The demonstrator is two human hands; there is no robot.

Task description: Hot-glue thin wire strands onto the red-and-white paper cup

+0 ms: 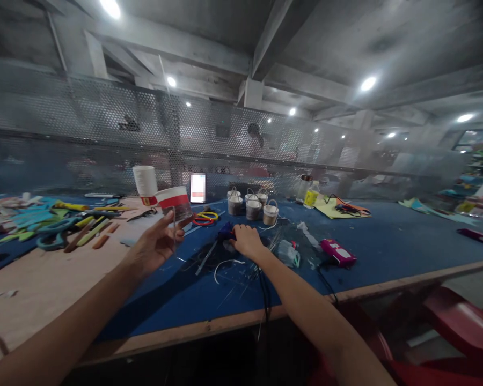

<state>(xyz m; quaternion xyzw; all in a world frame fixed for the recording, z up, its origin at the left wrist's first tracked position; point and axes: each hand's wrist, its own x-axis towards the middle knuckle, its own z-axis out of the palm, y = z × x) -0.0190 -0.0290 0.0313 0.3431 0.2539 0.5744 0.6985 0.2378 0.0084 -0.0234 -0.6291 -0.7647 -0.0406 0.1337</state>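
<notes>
A clear strip (174,228) is pinched in the left hand (155,247) — beside it, the right hand (246,240) is pressed onto a blue tool (226,231).

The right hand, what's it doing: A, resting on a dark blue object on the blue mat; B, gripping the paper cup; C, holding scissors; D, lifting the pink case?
A: the right hand lies down on the dark blue object on the blue mat.

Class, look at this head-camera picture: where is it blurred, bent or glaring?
Head view: ceiling lamps flare white; the table edge and mesh screen curve from wide-lens distortion; the left hand, holding something clear, is motion-smeared; the right hand is sharper; corners fall dark.
</notes>
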